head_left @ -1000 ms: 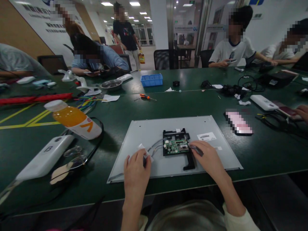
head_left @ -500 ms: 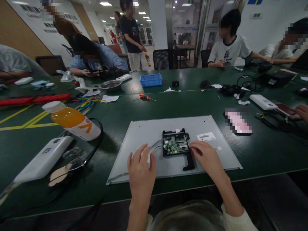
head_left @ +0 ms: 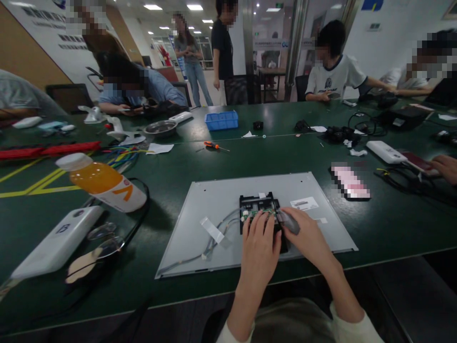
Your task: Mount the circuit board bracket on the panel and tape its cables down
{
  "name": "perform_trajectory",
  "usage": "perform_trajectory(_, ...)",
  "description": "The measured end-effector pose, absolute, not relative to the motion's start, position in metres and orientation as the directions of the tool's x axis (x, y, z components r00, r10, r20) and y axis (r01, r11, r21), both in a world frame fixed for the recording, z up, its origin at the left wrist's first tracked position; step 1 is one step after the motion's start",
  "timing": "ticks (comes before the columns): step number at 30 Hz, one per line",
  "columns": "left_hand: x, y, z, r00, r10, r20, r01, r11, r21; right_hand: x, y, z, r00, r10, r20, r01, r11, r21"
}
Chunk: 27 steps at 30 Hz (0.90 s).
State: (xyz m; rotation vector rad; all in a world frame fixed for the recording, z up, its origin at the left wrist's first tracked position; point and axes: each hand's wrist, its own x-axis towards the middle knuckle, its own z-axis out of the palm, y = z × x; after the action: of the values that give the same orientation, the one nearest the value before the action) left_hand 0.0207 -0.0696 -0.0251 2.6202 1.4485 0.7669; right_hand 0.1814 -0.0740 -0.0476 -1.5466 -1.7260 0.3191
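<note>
A grey metal panel (head_left: 221, 195) lies flat on the green table in front of me. On it sits a black frame with a green circuit board (head_left: 257, 207). My left hand (head_left: 260, 244) rests on the board with fingers stretched out flat. My right hand (head_left: 303, 233) lies beside it at the frame's right side, fingers curled round a small dark tool (head_left: 290, 223). Grey wires (head_left: 217, 227) with a white tape tab (head_left: 212, 229) run left from the board across the panel.
An orange drink bottle (head_left: 102, 183) lies on its side at the left, near a white power bank (head_left: 57, 242) and glasses (head_left: 103, 238). A blue bin (head_left: 221, 120), screwdriver (head_left: 214, 146) and metal bowl (head_left: 160, 127) sit farther back. Several people sit or stand round the table.
My left hand has let go of the wires and tape tab and moved right onto the circuit board. My right hand has stayed at the frame's right side.
</note>
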Motion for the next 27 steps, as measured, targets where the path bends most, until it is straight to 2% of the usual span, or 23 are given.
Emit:
perform_trajectory(4, 0.021, -0.070, -0.023, 0.445, 0.807, 0.388, 0.786, -0.559, 0.264, 0.181, -0.071, -0.049, 0.067, 0.933, 0.354, 0.738, 0.192, -0.647)
perform_trajectory(11, 0.021, -0.070, -0.022, 0.448, 0.814, 0.370, 0.780, -0.558, 0.283, 0.176, -0.071, -0.042, 0.029, 0.937, 0.349, 0.801, 0.187, -0.568)
perform_trajectory(17, 0.022, -0.070, -0.022, 0.444, 0.820, 0.360, 0.780, -0.552, 0.295, 0.178, -0.075, -0.040, 0.043, 0.943, 0.329, 0.732, 0.195, -0.653)
perform_trajectory(20, 0.019, -0.071, -0.021, 0.434, 0.802, 0.410, 0.776, -0.564, 0.282, 0.182, -0.076, -0.040, 0.032, 0.950, 0.312, 0.693, 0.204, -0.692)
perform_trajectory(23, 0.002, -0.073, -0.016, 0.373, 0.782, 0.499, 0.798, -0.545, 0.257, 0.183, -0.075, -0.039, 0.039, 0.953, 0.302, 0.694, 0.192, -0.694)
perform_trajectory(27, -0.038, -0.073, -0.012, 0.228, 0.820, 0.524, 0.894, -0.390, 0.222, 0.181, -0.072, -0.038, 0.030, 0.957, 0.288, 0.748, 0.169, -0.642)
